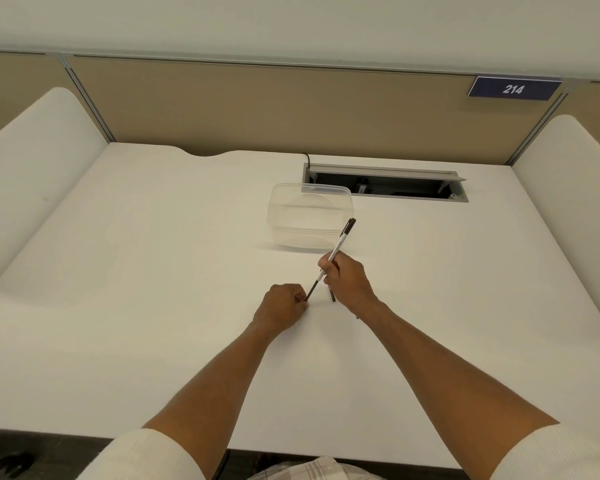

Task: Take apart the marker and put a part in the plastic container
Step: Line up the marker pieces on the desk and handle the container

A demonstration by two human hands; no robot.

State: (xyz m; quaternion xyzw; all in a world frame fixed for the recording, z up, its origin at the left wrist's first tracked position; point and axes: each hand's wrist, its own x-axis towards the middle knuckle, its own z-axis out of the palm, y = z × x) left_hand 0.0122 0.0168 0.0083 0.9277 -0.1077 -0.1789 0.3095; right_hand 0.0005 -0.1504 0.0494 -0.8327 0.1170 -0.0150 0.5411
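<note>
Mid-frame, right hand (343,277) grips the slim white-barrelled marker (336,249) w/ black end, left hand (283,306) pinches its dark inner rod (313,289): pull straight along the axis, then drop it into the clear plastic container (310,216) just above.

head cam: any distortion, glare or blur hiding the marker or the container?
Head view: wide-angle bowing at the partition top; soft even light, faint shadows, no glare. Marker sharp between left hand and right hand; clear plastic container low-contrast against the white desk.

Soft, even overhead light is flooding the white desk (153,271); shadows are staying faint, no harsh glare. Wide-angle lens is bending edges; pic is slightly soft.
</note>
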